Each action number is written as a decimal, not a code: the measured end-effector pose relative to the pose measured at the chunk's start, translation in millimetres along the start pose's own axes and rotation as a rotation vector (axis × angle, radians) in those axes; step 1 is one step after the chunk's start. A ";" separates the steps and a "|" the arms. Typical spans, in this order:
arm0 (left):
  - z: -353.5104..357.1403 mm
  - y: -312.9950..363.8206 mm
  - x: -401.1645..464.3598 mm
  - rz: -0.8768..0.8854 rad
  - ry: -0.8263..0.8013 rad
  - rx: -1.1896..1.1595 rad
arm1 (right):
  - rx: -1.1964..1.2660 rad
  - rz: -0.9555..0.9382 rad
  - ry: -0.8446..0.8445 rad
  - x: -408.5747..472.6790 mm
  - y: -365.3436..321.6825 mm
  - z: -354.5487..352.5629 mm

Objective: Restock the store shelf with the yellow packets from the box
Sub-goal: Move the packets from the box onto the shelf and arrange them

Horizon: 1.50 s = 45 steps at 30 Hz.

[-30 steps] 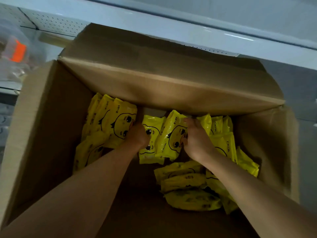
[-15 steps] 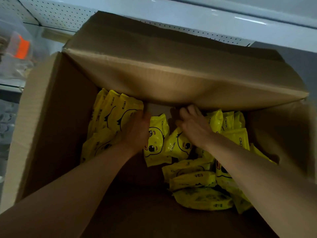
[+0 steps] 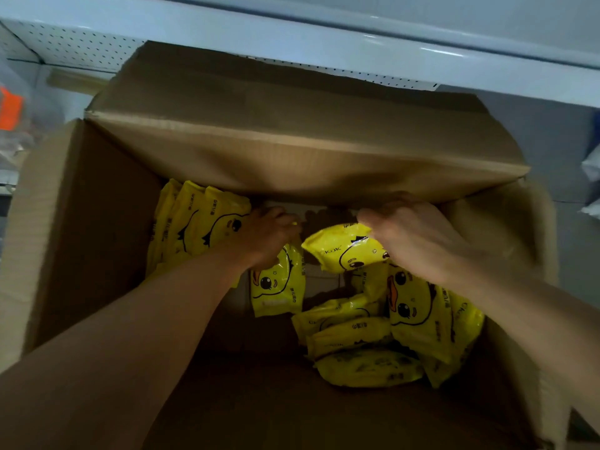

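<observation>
Both my arms reach down into an open cardboard box (image 3: pixel 81 228). My left hand (image 3: pixel 269 237) grips the top of one yellow duck-face packet (image 3: pixel 277 287), which hangs upright below it. My right hand (image 3: pixel 415 238) holds a second yellow packet (image 3: pixel 344 251) by its upper edge, tilted flat. Several more yellow packets lie in the box: a standing row at the back left (image 3: pixel 198 228) and a loose pile at the right (image 3: pixel 389 339).
The box's far flap (image 3: pixel 292 151) folds inward over the hands. A white metal store shelf (image 3: pixel 324 50) with a perforated back panel runs beyond the box. An orange-labelled clear bag (image 3: pixel 9 112) sits at the far left edge.
Each hand has lifted a packet up and toward me from the back row. The bare box wall behind them now shows, and the camera has moved closer.
</observation>
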<state>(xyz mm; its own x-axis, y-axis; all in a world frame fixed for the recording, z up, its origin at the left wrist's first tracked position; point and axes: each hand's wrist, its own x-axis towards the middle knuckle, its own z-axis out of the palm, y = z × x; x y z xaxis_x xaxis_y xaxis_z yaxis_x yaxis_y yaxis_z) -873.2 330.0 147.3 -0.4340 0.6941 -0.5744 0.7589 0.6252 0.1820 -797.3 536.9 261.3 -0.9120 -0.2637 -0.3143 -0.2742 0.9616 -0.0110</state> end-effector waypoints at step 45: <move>-336.3 66.7 -331.8 -0.483 0.792 -0.497 | 0.560 0.070 0.624 -144.5 2.3 -347.0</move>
<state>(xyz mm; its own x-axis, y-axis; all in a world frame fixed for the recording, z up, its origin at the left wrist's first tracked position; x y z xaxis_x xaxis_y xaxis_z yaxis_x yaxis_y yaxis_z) -841.9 261.5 618.4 -0.9669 0.2545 -0.0196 0.2138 0.8494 0.4825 -772.0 550.7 636.1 -0.9679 -0.0369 0.2487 -0.1685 0.8295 -0.5325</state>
